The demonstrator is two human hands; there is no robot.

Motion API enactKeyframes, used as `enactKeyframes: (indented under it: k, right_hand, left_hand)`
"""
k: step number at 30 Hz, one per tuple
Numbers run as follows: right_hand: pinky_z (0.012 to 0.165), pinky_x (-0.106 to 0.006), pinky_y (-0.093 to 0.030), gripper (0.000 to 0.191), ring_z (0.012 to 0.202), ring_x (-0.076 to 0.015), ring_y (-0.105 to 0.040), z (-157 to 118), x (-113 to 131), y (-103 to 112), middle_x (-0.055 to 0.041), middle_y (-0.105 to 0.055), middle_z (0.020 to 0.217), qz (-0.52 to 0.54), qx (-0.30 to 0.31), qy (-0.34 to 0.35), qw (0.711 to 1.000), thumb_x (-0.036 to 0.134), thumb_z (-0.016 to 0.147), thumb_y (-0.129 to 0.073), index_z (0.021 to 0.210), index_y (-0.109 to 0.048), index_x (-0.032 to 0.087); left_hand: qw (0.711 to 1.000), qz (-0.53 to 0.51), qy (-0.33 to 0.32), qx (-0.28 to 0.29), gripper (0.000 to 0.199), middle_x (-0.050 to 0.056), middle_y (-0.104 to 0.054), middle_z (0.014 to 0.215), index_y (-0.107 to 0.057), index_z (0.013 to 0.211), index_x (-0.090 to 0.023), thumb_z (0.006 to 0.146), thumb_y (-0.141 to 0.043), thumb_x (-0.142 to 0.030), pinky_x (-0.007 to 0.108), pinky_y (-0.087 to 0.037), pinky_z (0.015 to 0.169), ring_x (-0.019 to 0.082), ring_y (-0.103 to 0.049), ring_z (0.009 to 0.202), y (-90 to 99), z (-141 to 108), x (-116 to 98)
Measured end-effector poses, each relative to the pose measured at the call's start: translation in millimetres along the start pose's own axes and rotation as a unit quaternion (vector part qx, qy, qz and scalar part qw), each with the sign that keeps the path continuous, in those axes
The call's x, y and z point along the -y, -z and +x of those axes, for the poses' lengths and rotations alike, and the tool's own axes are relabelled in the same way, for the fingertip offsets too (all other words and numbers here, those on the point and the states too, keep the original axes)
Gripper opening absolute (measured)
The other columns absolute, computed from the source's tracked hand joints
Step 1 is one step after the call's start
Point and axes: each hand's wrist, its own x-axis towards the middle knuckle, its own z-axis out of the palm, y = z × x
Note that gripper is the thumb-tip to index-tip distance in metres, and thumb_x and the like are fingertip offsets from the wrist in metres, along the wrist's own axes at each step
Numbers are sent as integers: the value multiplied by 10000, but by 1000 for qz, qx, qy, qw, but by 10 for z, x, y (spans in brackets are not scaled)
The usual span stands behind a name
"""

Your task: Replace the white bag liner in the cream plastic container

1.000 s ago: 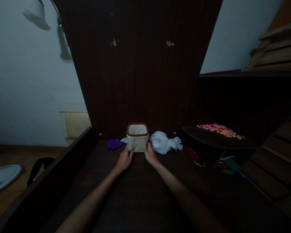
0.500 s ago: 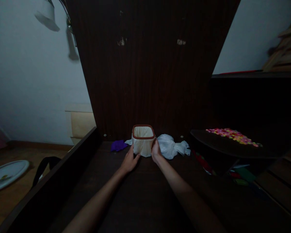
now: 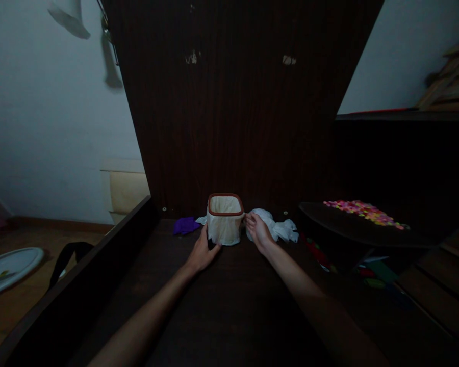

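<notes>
A small square trash bin point(image 3: 225, 229) with a brown rim and a pale plastic liner stands upright on the dark wooden surface. My left hand point(image 3: 202, 252) grips its lower left side, thumb at the front bottom and fingers along the side, partly hidden. On the other side, my right hand point(image 3: 257, 229) has its palm turned toward the bin, fingers loosely extended and holding nothing I can see. Its fingertips are close to the rim's right corner; whether they touch the liner I cannot tell. Behind that hand lies a knotted white plastic bag point(image 3: 285, 230).
Left of the bin lies a crumpled purple cloth or bag point(image 3: 185, 226). A dark wooden panel point(image 3: 229, 117) rises behind, and a low side board point(image 3: 99, 260) borders the left. To the right, a dark shelf point(image 3: 329, 219) carries pink and yellow petal-like pieces point(image 3: 367, 211).
My right hand has come off the bin's right side and moved slightly right and up, in front of the white bag. The left hand stays on the bin. The view shifted slightly.
</notes>
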Motion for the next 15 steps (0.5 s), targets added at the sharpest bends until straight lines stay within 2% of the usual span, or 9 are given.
enactKeyframes:
  k: [3,6,7,8,10,12,14,15]
  right_hand:
    - [1079,-500,-467,439,1213,-303,-641,-192,230,232,-134,-756,1126,-16,-19,-4,1000,579,841,-506,946,-728,215]
    - [1127,-493,-413,404,1221,-310,-629,-476,399,434,-107,-755,1151,-47,-10,18,999,563,781,-602,926,-748,216]
    - [1130,-507,-403,370,1202,-322,-636,-589,417,489,-111,-761,1134,-75,0,28,997,534,766,-637,902,-756,211]
    - [1113,-517,-418,357,1180,-320,-647,-710,408,537,-106,-762,1137,-148,25,49,987,519,805,-606,916,-760,216]
    - [1081,-520,-455,343,1149,-304,-669,-962,314,611,-108,-750,1178,-282,81,77,953,454,890,-529,976,-760,215]
    - [1097,-520,-454,347,1227,-302,-635,-1210,144,657,-123,-697,1296,-387,132,95,908,393,932,-495,1057,-754,199]
    - [1140,-522,-427,390,1361,-307,-532,-1426,-43,678,-129,-608,1423,-463,176,110,862,373,955,-501,1223,-709,181]
    - [1163,-528,-402,434,1421,-307,-461,-1512,-123,680,-127,-537,1494,-489,199,126,840,371,970,-505,1332,-649,179]
  left_hand:
    - [1000,15,7,20,901,247,-352,1600,-185,1559,-74,874,-619,-467,499,-327,1215,342,-398,1469,79,-134,5]
    - [997,62,-8,46,875,233,-316,1622,-160,1575,-87,902,-582,-453,508,-311,1226,332,-357,1492,199,-332,42]
    - [995,82,-13,55,860,234,-309,1624,-153,1579,-80,913,-564,-436,512,-310,1228,328,-348,1497,240,-405,58]
    - [993,104,-17,62,844,236,-306,1624,-151,1581,-70,924,-546,-422,513,-315,1227,323,-346,1499,278,-479,75]
    - [985,148,-28,78,792,234,-297,1628,-189,1578,-65,947,-515,-415,517,-331,1220,317,-342,1501,344,-626,108]
    - [975,195,-55,94,666,200,-314,1629,-326,1545,-109,979,-477,-426,529,-337,1217,316,-344,1499,393,-765,135]
    - [960,238,-95,111,558,155,-376,1607,-453,1488,-169,1001,-459,-442,553,-328,1216,320,-354,1492,432,-885,147]
    - [953,254,-117,118,544,137,-397,1598,-464,1487,-193,1006,-460,-447,563,-324,1216,320,-356,1490,450,-934,145]
